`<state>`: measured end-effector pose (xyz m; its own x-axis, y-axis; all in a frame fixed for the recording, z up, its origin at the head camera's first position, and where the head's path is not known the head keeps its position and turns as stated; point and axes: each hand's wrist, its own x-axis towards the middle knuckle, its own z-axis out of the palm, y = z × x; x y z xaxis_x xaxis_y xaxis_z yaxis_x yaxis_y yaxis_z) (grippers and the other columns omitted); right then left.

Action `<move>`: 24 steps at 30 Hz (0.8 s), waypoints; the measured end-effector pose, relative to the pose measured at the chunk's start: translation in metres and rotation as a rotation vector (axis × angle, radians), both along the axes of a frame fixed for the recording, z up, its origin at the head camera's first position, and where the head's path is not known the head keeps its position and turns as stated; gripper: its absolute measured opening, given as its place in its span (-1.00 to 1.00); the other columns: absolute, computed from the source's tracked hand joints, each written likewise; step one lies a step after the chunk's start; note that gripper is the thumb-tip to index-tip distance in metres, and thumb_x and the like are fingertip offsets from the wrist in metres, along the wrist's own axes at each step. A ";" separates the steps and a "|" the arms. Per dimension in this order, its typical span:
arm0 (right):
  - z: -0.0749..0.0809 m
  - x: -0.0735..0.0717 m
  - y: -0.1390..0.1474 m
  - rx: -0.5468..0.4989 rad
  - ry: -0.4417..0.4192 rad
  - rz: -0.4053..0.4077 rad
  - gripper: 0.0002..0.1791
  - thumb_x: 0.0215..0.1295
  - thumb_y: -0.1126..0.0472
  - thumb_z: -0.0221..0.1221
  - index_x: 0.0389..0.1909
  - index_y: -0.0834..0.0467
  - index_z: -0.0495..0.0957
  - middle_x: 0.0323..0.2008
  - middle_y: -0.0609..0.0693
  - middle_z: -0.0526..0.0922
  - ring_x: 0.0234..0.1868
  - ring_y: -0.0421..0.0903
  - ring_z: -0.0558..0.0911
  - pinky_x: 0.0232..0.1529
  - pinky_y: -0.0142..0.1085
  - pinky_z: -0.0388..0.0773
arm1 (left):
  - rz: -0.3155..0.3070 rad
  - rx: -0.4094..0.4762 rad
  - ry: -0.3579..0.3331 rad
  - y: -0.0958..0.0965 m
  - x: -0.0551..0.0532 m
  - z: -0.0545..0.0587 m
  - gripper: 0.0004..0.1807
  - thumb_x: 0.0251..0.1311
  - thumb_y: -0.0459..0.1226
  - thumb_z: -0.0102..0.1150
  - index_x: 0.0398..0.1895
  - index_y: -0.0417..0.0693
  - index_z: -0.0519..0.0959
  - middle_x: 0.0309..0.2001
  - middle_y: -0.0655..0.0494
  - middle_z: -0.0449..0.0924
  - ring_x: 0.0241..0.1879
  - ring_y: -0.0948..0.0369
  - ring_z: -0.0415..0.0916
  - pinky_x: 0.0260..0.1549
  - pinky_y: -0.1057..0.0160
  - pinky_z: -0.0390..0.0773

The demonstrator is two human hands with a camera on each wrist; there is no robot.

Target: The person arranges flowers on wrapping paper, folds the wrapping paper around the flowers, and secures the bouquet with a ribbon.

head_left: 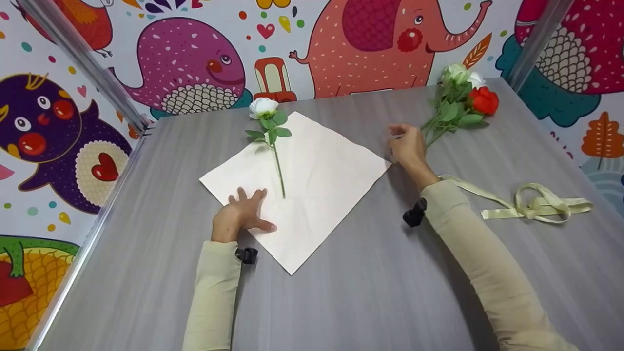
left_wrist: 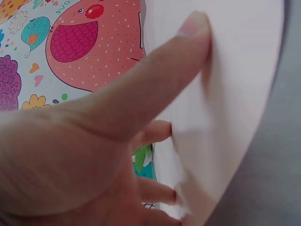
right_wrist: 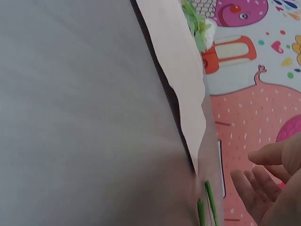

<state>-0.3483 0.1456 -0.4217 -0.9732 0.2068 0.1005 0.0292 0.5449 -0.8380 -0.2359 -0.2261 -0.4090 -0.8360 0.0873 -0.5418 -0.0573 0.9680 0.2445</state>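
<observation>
A pale pink square sheet of paper [head_left: 326, 190] lies corner-forward on the table. Across its upper left part lies a single white rose [head_left: 263, 107], its green stem pointing toward me. My left hand [head_left: 241, 212] rests on the lower left edge of the sheet, fingers spread; in the left wrist view its thumb [left_wrist: 195, 35] touches the paper. Just past the right corner of the sheet is my right hand [head_left: 408, 148], raised with loosely bent fingers and holding nothing. Close beyond it are the stems of a rose bunch [head_left: 449, 112], with a red bloom [head_left: 484, 101] and whitish ones.
A pale yellow ribbon [head_left: 546, 207] lies loosely looped on the right side of the grey table [head_left: 341, 302]. Walls printed with cartoon animals [head_left: 370, 53] stand behind and at both sides, with metal posts [head_left: 87, 63] at the corners.
</observation>
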 end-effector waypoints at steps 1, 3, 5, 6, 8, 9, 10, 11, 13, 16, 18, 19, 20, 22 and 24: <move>0.000 -0.001 0.004 0.016 -0.007 -0.011 -0.55 0.22 0.37 0.16 0.16 0.22 0.62 0.10 0.17 0.69 0.05 0.09 0.65 0.01 -0.20 0.48 | 0.002 0.001 -0.002 0.000 0.000 0.000 0.14 0.15 0.07 0.38 0.62 -0.02 -0.12 0.52 -0.57 -0.45 0.48 -0.55 -0.38 0.34 -0.50 0.03; 0.001 -0.002 0.011 0.032 -0.030 -0.036 -0.55 0.24 0.37 0.16 0.18 0.22 0.60 0.12 0.17 0.68 0.09 0.11 0.64 0.08 -0.11 0.48 | 0.001 0.003 -0.002 0.000 0.000 -0.001 0.15 0.14 0.07 0.39 0.62 -0.02 -0.12 0.52 -0.58 -0.45 0.48 -0.56 -0.37 0.34 -0.51 0.02; 0.000 -0.003 0.018 0.043 -0.060 -0.065 -0.54 0.25 0.36 0.15 0.20 0.21 0.59 0.12 0.17 0.66 0.12 0.12 0.62 0.12 -0.07 0.47 | 0.000 0.003 -0.003 0.000 0.000 0.000 0.15 0.15 0.07 0.38 0.62 -0.03 -0.13 0.52 -0.58 -0.45 0.47 -0.56 -0.37 0.33 -0.52 0.02; 0.000 -0.003 0.022 0.048 -0.072 -0.082 -0.55 0.26 0.35 0.14 0.20 0.21 0.59 0.12 0.17 0.66 0.13 0.12 0.61 0.13 -0.06 0.46 | 0.003 0.003 -0.005 0.000 0.000 0.000 0.15 0.15 0.07 0.38 0.63 -0.03 -0.13 0.52 -0.58 -0.45 0.48 -0.56 -0.38 0.34 -0.52 0.01; -0.002 -0.005 0.028 0.043 -0.093 -0.110 -0.55 0.29 0.33 0.15 0.21 0.20 0.57 0.13 0.17 0.65 0.15 0.12 0.59 0.12 -0.06 0.46 | 0.008 0.004 -0.008 0.000 0.000 0.000 0.15 0.15 0.07 0.38 0.63 -0.02 -0.13 0.52 -0.58 -0.46 0.48 -0.56 -0.39 0.34 -0.52 0.00; -0.002 -0.005 0.031 0.039 -0.103 -0.122 -0.55 0.30 0.33 0.15 0.22 0.20 0.57 0.14 0.17 0.64 0.15 0.12 0.59 0.12 -0.06 0.46 | 0.010 0.005 -0.008 0.001 0.001 0.000 0.14 0.15 0.07 0.38 0.63 -0.01 -0.13 0.52 -0.58 -0.46 0.48 -0.55 -0.39 0.35 -0.51 -0.01; -0.003 -0.005 0.034 0.035 -0.111 -0.134 -0.55 0.31 0.32 0.14 0.23 0.19 0.56 0.15 0.17 0.63 0.15 0.12 0.58 0.11 -0.07 0.45 | 0.011 0.004 -0.007 0.001 0.001 0.000 0.14 0.15 0.07 0.38 0.63 -0.01 -0.13 0.52 -0.58 -0.46 0.48 -0.55 -0.39 0.35 -0.51 -0.01; -0.003 -0.005 0.037 0.030 -0.121 -0.141 -0.55 0.32 0.31 0.15 0.24 0.19 0.55 0.16 0.17 0.62 0.15 0.12 0.57 0.12 -0.06 0.46 | 0.014 0.005 -0.005 0.001 0.001 -0.001 0.14 0.15 0.07 0.38 0.63 -0.01 -0.12 0.52 -0.57 -0.46 0.48 -0.55 -0.39 0.36 -0.50 -0.02; -0.004 -0.004 0.042 0.020 -0.134 -0.150 -0.55 0.35 0.30 0.16 0.26 0.19 0.53 0.19 0.17 0.60 0.17 0.13 0.56 0.16 -0.05 0.45 | 0.012 0.003 0.002 0.001 0.002 -0.001 0.14 0.14 0.07 0.39 0.62 -0.02 -0.11 0.52 -0.58 -0.45 0.47 -0.56 -0.38 0.35 -0.50 -0.01; -0.003 -0.003 0.047 0.027 -0.147 -0.159 -0.52 0.36 0.28 0.17 0.29 0.18 0.51 0.21 0.18 0.58 0.18 0.14 0.55 0.19 -0.02 0.45 | 0.009 0.003 0.006 0.001 0.003 -0.001 0.14 0.15 0.06 0.39 0.63 -0.02 -0.11 0.52 -0.59 -0.43 0.47 -0.56 -0.37 0.35 -0.51 -0.01; -0.003 -0.003 0.051 0.035 -0.156 -0.160 -0.51 0.35 0.26 0.20 0.31 0.17 0.50 0.21 0.18 0.57 0.19 0.14 0.54 0.19 0.00 0.44 | 0.009 0.003 0.006 0.001 0.003 -0.001 0.14 0.15 0.06 0.39 0.63 -0.02 -0.11 0.52 -0.59 -0.43 0.47 -0.56 -0.37 0.34 -0.52 -0.01; -0.003 -0.003 0.052 0.040 -0.159 -0.162 -0.50 0.35 0.25 0.21 0.31 0.17 0.49 0.21 0.18 0.57 0.19 0.14 0.54 0.19 0.01 0.44 | 0.009 0.004 0.005 0.001 0.003 0.000 0.14 0.15 0.06 0.38 0.63 -0.02 -0.11 0.52 -0.59 -0.44 0.47 -0.56 -0.37 0.34 -0.52 -0.01; -0.003 -0.004 0.053 0.044 -0.163 -0.162 -0.49 0.34 0.24 0.22 0.31 0.17 0.49 0.21 0.18 0.57 0.19 0.14 0.54 0.20 0.01 0.44 | 0.013 0.008 0.003 0.001 0.003 0.000 0.14 0.15 0.06 0.39 0.63 -0.01 -0.12 0.52 -0.58 -0.45 0.48 -0.55 -0.38 0.35 -0.52 -0.03; -0.003 -0.004 0.056 0.038 -0.175 -0.161 -0.47 0.34 0.24 0.23 0.32 0.18 0.47 0.20 0.18 0.57 0.19 0.14 0.53 0.21 0.01 0.44 | 0.018 0.013 0.000 0.001 0.003 0.000 0.13 0.15 0.05 0.39 0.63 0.01 -0.12 0.52 -0.57 -0.46 0.48 -0.54 -0.40 0.35 -0.52 -0.04; -0.004 -0.006 0.057 0.037 -0.194 -0.159 -0.45 0.33 0.24 0.23 0.34 0.21 0.44 0.19 0.18 0.56 0.19 0.12 0.53 0.25 0.00 0.44 | 0.021 0.018 -0.003 0.000 0.002 0.000 0.14 0.15 0.05 0.39 0.63 0.01 -0.12 0.52 -0.57 -0.47 0.48 -0.54 -0.41 0.35 -0.52 -0.04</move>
<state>-0.3541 0.2030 -0.4253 -0.9304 0.3588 -0.0748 0.2758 0.5509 -0.7876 -0.2337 -0.2258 -0.4091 -0.8364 0.0793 -0.5424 -0.0784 0.9620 0.2615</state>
